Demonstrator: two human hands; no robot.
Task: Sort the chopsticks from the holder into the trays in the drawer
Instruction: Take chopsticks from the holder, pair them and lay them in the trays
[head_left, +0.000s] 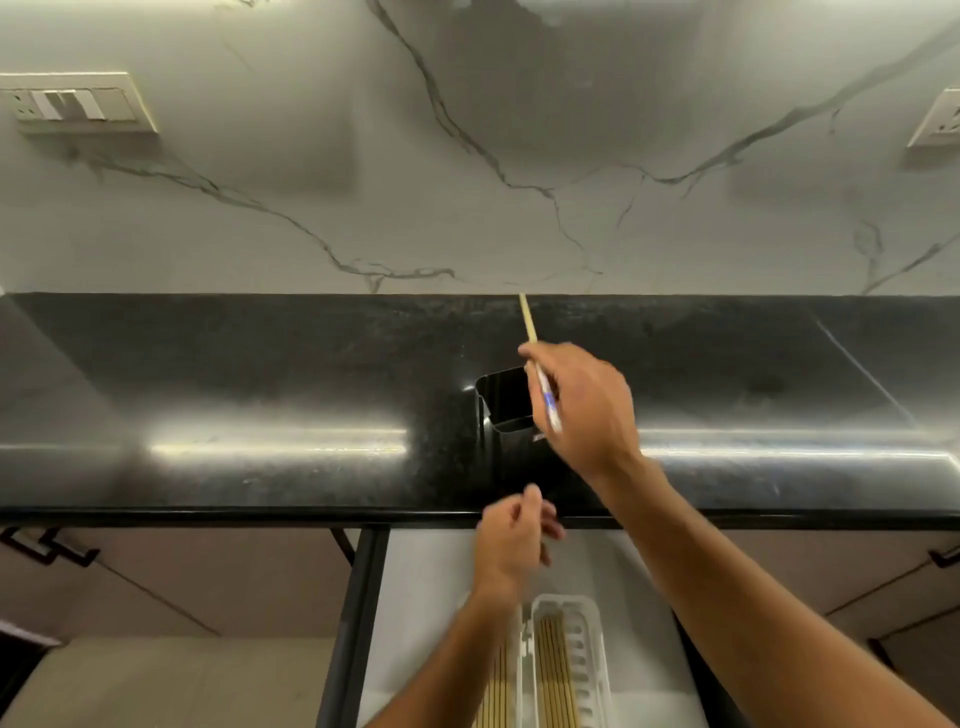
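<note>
Right hand (584, 402): fingers closed on one chopstick (529, 318), above the black holder (506, 400) on the counter (260, 364)
Left hand (511, 543): loosely curled, holds nothing, over the open drawer (426, 597)
Trays (587, 654): two, side by side, chopsticks inside

No legible text, label, brand, number or sign appears in the view. A small pale mark on the front of the black holder (511, 415), beside the right hand (582, 405), is too blurred to read. The blue band on the chopstick (540, 384) carries no readable characters.
</note>
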